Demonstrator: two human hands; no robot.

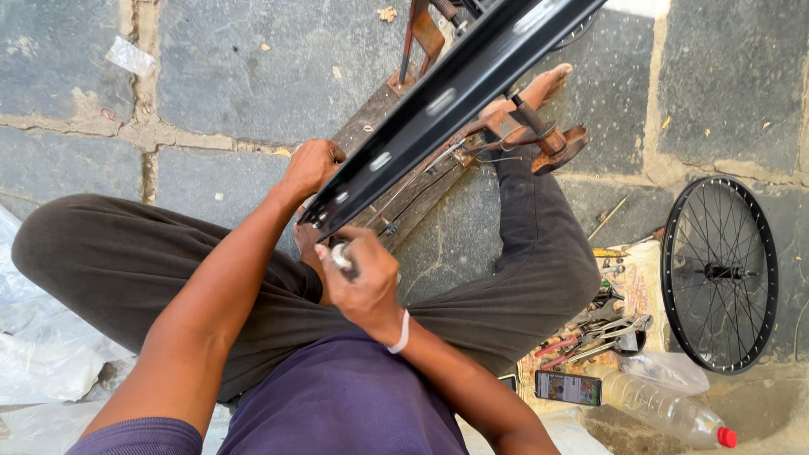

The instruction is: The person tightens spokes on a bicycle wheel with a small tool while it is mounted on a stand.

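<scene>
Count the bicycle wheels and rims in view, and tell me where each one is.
2. One black rim sits in the rusty truing stand, gripped by the left hand. One complete spoked wheel lies flat on the stone floor at the right. Others may lie outside the view.

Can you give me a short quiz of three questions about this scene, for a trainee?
1. True or false: the left hand grips the black rim.
2. What do the right hand's fingers hold? A) a small tool B) a phone C) a bottle
3. Where does the finished wheel lie?

Key:
1. True.
2. A, a small tool at the rim's edge.
3. On the stone floor, at the person's right, beside the bottle.
</scene>
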